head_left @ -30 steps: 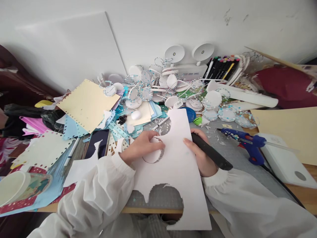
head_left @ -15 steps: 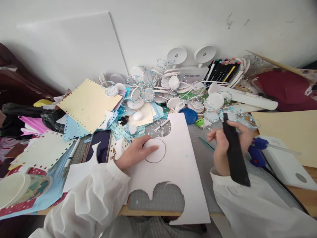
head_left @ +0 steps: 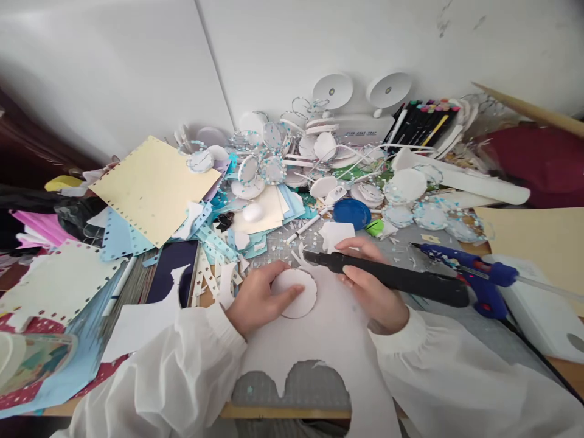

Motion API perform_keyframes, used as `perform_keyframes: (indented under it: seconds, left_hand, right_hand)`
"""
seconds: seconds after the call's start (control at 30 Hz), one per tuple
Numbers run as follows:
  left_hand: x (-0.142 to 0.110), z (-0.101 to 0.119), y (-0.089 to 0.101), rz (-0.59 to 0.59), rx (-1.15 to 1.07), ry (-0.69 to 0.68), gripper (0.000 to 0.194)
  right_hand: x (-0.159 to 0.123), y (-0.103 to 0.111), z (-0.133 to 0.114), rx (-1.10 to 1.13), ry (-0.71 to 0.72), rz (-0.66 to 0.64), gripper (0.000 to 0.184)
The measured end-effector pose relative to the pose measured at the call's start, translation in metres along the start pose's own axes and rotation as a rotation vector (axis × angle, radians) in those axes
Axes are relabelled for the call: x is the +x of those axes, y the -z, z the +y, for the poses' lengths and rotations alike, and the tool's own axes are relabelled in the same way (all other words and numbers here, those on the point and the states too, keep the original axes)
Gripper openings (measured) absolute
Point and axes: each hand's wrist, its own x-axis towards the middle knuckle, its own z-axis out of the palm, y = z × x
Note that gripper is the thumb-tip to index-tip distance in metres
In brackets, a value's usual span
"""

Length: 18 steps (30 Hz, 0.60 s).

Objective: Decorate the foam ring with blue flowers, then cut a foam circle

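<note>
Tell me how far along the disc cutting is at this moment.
Done: the white sheet has scalloped holes cut at its near edge, and finished discs pile up behind. In hand: the left hand presses a white disc onto the sheet; the right hand holds a black cutting tool. Left: uncut sheet remains.

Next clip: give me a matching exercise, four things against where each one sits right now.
Things:
1. black tool
2. white disc
3. blue glue gun
4. blue lid

Places:
A. under the left hand's fingers
B. lying on the table to the right of both hands
C. held in the right hand
D. beyond the hands, among the paper scraps

Pairs: 1-C, 2-A, 3-B, 4-D
</note>
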Motion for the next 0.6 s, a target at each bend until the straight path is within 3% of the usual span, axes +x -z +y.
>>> perform_keyframes:
  seconds: [0.13, 0.33, 0.6]
  left_hand:
    - [-0.0016, 0.0016, 0.001, -0.007, -0.031, -0.021, 0.022]
    - [-0.0015, 0.0047, 0.0022, -0.014, -0.05, -0.021, 0.021]
    - [0.001, 0.0015, 0.0037, -0.073, -0.109, 0.014, 0.023]
  right_hand:
    - [-0.0025, 0.0061, -0.0017, 0.16, -0.029, -0.053, 0.017]
    - [-0.0021, 0.0009, -0.0011, 0.035, -0.141, 0.127, 0.01]
    - [-0.0001, -0.0025, -0.0023, 0.091, -0.105, 0.203, 0.015]
